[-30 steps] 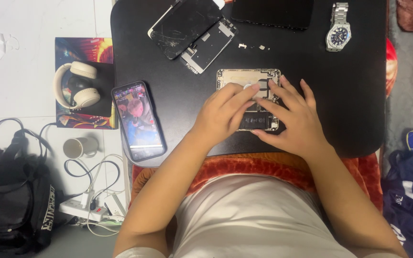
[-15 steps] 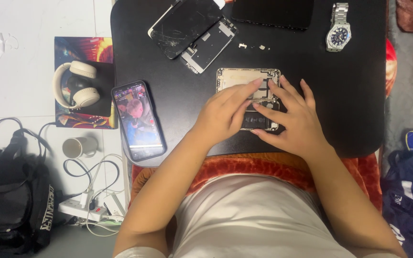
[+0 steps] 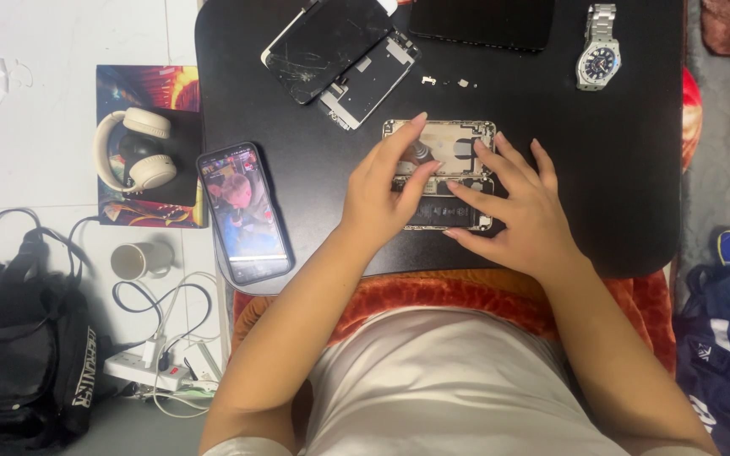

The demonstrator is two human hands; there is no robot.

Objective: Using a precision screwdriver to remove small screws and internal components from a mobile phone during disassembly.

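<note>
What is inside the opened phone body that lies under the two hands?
Inside the opened phone body a dark battery and small metal parts show. The left hand and right hand cover the middle.

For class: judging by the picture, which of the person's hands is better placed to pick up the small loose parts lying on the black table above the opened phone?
Probably the right hand: its fingers lie nearer the small loose parts, while the left hand pinches inside the opened phone.

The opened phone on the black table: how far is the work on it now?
Done: the cracked screen is off and lies apart at the table's far edge, with two small parts set aside. In hand: the left hand works a small tool inside the opened phone body while the right hand steadies it. Left: the body is open, with no screen on it.
</note>
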